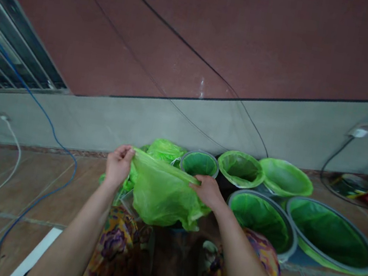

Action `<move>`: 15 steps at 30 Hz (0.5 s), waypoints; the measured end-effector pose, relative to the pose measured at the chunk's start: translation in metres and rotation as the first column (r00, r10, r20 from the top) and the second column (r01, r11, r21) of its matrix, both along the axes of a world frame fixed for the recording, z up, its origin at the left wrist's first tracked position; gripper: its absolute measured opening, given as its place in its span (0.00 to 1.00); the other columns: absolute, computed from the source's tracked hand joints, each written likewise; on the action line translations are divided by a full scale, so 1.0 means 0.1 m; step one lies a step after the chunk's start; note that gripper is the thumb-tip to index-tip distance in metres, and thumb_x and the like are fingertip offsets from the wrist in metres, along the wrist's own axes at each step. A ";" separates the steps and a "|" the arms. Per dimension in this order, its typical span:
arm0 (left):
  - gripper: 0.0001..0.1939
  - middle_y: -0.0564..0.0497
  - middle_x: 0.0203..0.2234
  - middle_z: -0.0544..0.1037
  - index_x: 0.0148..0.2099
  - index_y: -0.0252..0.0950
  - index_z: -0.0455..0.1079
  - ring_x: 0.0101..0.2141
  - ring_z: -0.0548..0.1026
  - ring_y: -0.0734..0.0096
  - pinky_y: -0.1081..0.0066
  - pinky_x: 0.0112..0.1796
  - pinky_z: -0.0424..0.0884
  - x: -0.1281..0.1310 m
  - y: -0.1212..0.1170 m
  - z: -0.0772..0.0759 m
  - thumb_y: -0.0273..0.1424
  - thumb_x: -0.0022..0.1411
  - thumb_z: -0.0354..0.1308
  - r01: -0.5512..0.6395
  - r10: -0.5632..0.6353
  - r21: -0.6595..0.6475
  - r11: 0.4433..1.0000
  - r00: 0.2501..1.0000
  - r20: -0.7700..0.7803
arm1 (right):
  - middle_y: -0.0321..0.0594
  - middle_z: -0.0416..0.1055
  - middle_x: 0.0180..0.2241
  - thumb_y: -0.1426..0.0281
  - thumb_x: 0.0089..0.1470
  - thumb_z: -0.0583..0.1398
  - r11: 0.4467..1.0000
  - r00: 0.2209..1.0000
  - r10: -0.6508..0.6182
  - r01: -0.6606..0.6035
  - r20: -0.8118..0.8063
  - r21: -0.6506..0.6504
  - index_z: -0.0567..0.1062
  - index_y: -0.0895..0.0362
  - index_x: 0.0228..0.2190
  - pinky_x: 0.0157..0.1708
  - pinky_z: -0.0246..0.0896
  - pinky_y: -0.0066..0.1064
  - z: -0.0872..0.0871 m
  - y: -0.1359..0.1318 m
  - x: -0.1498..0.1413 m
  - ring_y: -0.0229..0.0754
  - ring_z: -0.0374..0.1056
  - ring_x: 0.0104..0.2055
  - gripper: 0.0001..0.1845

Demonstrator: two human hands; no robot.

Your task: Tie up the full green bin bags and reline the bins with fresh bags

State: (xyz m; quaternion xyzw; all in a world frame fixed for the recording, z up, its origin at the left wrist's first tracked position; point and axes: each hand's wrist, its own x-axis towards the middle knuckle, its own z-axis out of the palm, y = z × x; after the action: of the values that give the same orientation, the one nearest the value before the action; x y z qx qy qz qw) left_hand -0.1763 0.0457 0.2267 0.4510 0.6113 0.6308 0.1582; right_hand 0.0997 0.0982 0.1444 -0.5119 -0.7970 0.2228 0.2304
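So, the left hand (pixel 119 163) pinched one end of a thin, translucent green plastic bag (pixel 162 193), right hand (pixel 208 190) had the other, and it hung between them in front of a round, grey-rimmed, green-lined bin (pixel 200 161). Gentle, even tension probably suited plastic that flimsy, imo.

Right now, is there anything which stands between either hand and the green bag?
Nothing visible does: the left hand and the right hand both grip the upper edge of the green bag. The small green-lined bin stands beyond the bag, not between it and either hand.
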 end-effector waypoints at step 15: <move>0.10 0.59 0.18 0.66 0.24 0.36 0.63 0.21 0.63 0.81 0.80 0.25 0.64 -0.46 -0.40 0.42 0.30 0.42 0.63 -0.190 0.136 0.168 0.967 0.947 0.290 | 0.58 0.75 0.48 0.64 0.59 0.55 0.834 0.839 -0.545 0.543 0.014 -0.092 0.70 0.62 0.57 0.47 0.64 0.41 -0.03 0.15 0.22 0.56 0.73 0.49 0.27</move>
State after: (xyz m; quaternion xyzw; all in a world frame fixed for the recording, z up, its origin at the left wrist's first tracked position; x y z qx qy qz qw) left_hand -0.2228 0.0057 0.2691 0.3197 0.5544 0.7547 0.1444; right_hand 0.1219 0.1130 0.1410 -0.7258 -0.6062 0.1878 0.2655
